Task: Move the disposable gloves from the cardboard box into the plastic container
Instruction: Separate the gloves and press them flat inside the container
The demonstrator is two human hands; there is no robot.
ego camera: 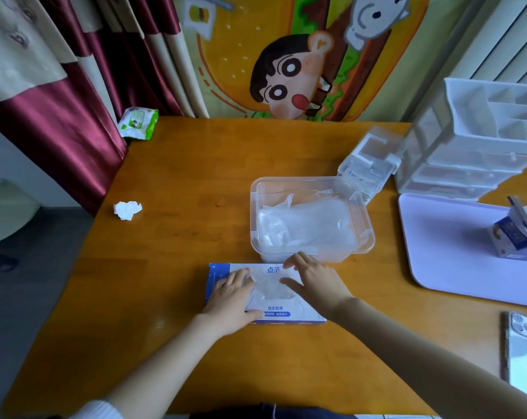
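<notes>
Both hands [230, 299] [315, 282] on cardboard box [221, 271], prob. flat

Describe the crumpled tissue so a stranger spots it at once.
Start at the wooden table. Near its left edge lies the crumpled tissue, alone. It is a small white wad, unlike the green wipes pack at the far left corner.

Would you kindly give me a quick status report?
Left hand and right hand flat on blue-and-white cardboard box. Clear disposable gloves in clear plastic container. Nothing between.
</notes>
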